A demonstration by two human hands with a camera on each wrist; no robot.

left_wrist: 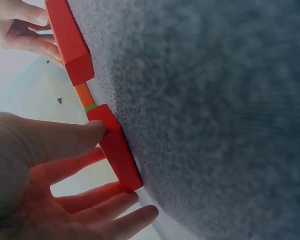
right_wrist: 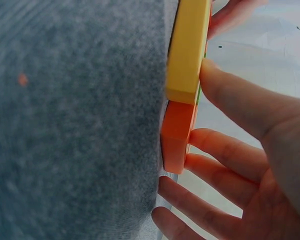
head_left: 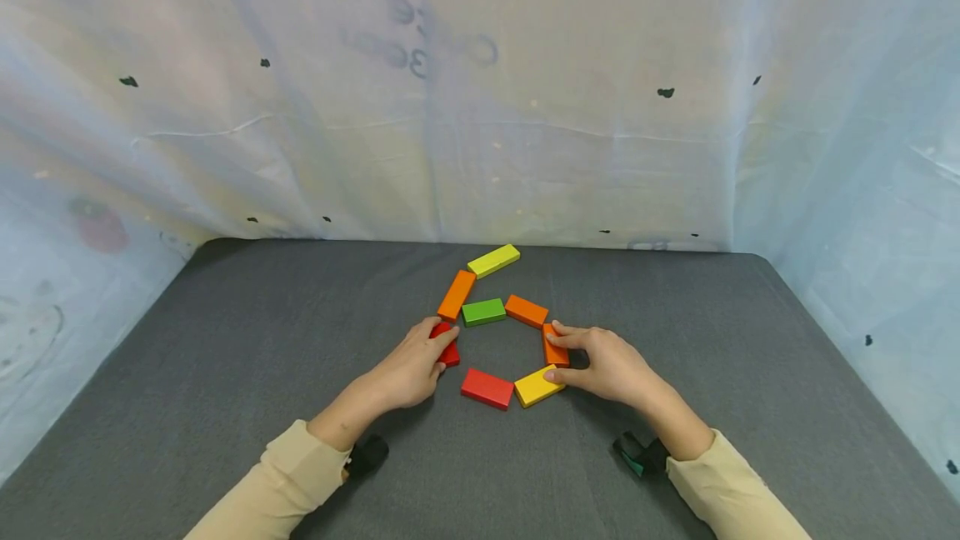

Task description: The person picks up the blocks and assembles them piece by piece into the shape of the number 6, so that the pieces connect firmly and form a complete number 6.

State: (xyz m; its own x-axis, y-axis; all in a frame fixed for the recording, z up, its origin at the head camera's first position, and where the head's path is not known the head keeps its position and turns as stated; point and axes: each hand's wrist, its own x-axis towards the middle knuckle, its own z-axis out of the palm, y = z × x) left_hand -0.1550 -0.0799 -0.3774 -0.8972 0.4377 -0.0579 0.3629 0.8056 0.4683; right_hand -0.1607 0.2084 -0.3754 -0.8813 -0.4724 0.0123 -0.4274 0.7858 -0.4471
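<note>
In the head view my left hand [head_left: 408, 365] grips a red block [head_left: 449, 353] at the left of a rough ring of blocks lying flat. The left wrist view shows its thumb on one end of that block [left_wrist: 121, 155], with fingertips along the far side. My right hand [head_left: 611, 365] is on the ring's right side, fingers spread and gently bent. Its thumb touches a yellow block [head_left: 532, 389], while fingertips rest on the orange block [head_left: 556, 354] adjoining it. A second red block [head_left: 487, 389] lies at the front, beside the yellow one.
A green block [head_left: 483, 312] and another orange block [head_left: 527, 311] form the ring's back. Behind the left hand, a longer orange block [head_left: 456, 296] leads to a lime-yellow block [head_left: 493, 261]. All lie on a grey cloth-covered table [head_left: 225, 340], with pale sheeting [head_left: 525, 165] behind.
</note>
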